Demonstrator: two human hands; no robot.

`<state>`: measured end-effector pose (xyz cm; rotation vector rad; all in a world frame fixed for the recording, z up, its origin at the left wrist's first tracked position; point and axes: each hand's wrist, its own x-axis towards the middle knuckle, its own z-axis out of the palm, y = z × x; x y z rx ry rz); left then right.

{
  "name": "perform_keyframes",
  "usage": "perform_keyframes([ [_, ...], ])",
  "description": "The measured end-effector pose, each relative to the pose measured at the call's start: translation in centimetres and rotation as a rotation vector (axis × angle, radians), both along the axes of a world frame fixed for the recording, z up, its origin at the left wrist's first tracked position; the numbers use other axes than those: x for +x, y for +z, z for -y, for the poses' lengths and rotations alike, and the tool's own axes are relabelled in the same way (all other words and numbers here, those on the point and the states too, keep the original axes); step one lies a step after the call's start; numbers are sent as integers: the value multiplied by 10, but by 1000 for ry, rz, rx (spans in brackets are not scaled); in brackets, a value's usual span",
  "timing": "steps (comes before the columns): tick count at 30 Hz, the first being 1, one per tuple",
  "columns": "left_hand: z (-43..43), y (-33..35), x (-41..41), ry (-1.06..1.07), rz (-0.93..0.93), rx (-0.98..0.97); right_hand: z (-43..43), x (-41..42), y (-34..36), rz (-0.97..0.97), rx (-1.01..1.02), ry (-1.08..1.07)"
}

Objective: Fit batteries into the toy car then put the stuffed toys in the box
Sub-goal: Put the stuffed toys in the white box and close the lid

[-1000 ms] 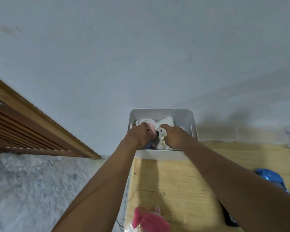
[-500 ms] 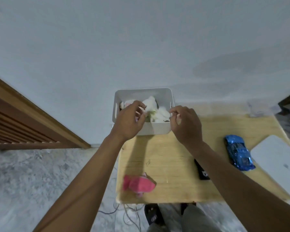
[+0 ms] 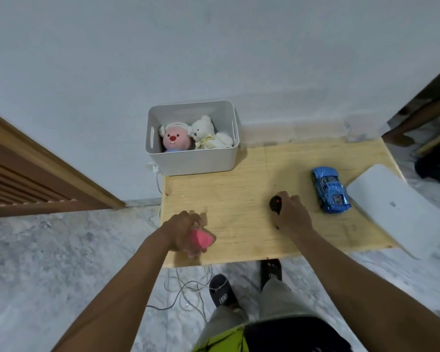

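Note:
A white box [image 3: 193, 162] stands at the table's far left corner against the wall. Inside it sit a pink-faced stuffed toy [image 3: 176, 141] and a white teddy bear [image 3: 208, 135]. My left hand [image 3: 182, 231] grips a pink stuffed toy [image 3: 201, 238] near the table's front left edge. My right hand [image 3: 292, 212] lies over a black remote with a red button [image 3: 275, 203], fingers curled round it. The blue toy car [image 3: 330, 189] stands on the table to the right of that hand, apart from it.
A closed white laptop [image 3: 396, 207] lies on the table's right end, overhanging it. The wooden table [image 3: 239, 189] meets the white wall. White cables [image 3: 188, 290] trail on the marble floor beneath. A wooden slatted panel [image 3: 23, 179] stands at left. My feet in black slippers [image 3: 221, 290] are below the table edge.
Both hands have left the box and come back toward me. The left now grips the pink stuffed toy; the right has come down on the black remote. The view has tilted downward.

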<state>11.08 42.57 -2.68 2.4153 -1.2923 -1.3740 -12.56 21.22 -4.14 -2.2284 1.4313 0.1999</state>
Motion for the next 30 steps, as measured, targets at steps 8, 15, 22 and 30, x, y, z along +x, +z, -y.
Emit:
perform_keyframes([
  [8,7,10,3,15,85,-239,0,-1,4,265,-41,-252],
  [15,62,93,54,348,346,-846,23,36,61,728,-327,-53],
  [22,109,114,111,365,542,-753,54,165,131,545,-256,287],
  [30,123,81,122,342,488,-436,59,221,119,-1,-207,499],
])
